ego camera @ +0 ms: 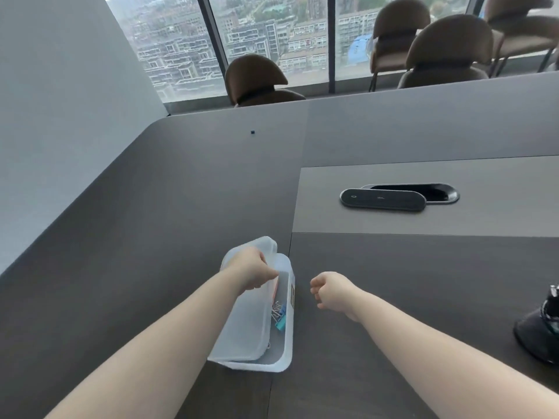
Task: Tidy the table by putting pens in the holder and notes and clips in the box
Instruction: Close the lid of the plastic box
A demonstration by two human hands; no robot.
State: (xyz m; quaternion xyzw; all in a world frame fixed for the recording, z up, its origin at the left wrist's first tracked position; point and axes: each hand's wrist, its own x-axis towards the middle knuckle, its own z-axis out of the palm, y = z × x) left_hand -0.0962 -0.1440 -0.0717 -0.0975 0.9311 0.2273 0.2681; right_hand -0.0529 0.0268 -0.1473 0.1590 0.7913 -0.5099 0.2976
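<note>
Left hand [254, 269] pinches the lid [242, 322] over the box [286, 352] at six o'clock, clips [279, 317] inside; right hand [331, 290] curls loosely, holding nothing. A skewed lid could jam on them.

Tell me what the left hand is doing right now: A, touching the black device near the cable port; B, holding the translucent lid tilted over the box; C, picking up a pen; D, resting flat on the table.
B: the left hand grips the lid, which leans over the open box, leaving the binder clips visible.
</note>
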